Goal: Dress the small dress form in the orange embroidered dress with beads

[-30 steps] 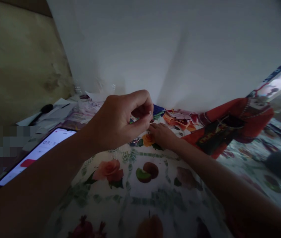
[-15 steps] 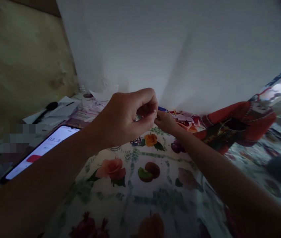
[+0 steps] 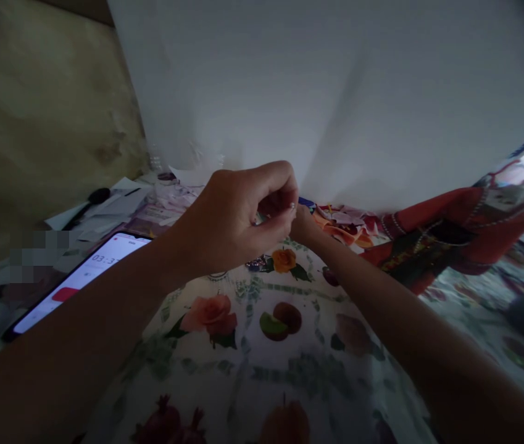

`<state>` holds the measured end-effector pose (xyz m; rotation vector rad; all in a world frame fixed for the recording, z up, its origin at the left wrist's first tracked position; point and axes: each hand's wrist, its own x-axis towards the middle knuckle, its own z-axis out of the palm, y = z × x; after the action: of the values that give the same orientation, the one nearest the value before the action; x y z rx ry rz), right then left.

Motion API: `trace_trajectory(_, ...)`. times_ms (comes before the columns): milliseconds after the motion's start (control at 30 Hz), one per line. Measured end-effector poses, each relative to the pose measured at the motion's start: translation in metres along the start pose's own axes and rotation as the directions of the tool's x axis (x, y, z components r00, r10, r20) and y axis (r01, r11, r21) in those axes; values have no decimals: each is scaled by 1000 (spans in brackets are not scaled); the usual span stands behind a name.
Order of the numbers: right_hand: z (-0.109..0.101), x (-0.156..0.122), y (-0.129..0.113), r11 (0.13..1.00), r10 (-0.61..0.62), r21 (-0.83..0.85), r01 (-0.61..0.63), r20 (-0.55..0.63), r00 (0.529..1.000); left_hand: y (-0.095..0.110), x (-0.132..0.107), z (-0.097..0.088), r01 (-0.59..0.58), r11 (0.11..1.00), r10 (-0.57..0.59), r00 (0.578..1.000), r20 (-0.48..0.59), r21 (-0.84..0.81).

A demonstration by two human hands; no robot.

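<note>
My left hand is raised over the tablecloth with thumb and forefinger pinched together. At their tips shows a tiny shiny bit, too small to name. Just behind it, close to its fingertips, is my right hand; its fingers are hidden by the left one, so what it holds does not show. Below the hands, a small cluster of dark glittering pieces lies on the flowered, fruit-printed tablecloth.
To the left lies a phone showing a running timer, beside papers and a black-headed object. Red beaded cloth and orange fabric pieces lie right. A white wall panel stands behind.
My right hand has moved slightly inward and further behind my left hand, covering its fingers. My left hand keeps its pinch. The whole view has shifted a little.
</note>
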<state>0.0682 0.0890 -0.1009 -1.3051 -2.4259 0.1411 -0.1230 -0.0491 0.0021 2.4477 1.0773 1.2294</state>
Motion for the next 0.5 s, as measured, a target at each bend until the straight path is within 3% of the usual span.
trace_trajectory(100,-21,-5,16,991,109,-85,-106,30,994,0,-1,0,-10,1000,10,1000,-3,1)
trace_trajectory(200,-33,-14,30,980,146,-150,-130,104,984,0,-1,2,-27,1000,27,1000,3,-13)
trace_trajectory(333,-22,-28,37,977,130,-194,-86,228,965,-1,-1,5,-42,999,43,999,12,-24)
trace_trajectory(500,-3,-26,42,977,89,-210,-31,270,959,0,0,4,-45,999,46,999,12,-28)
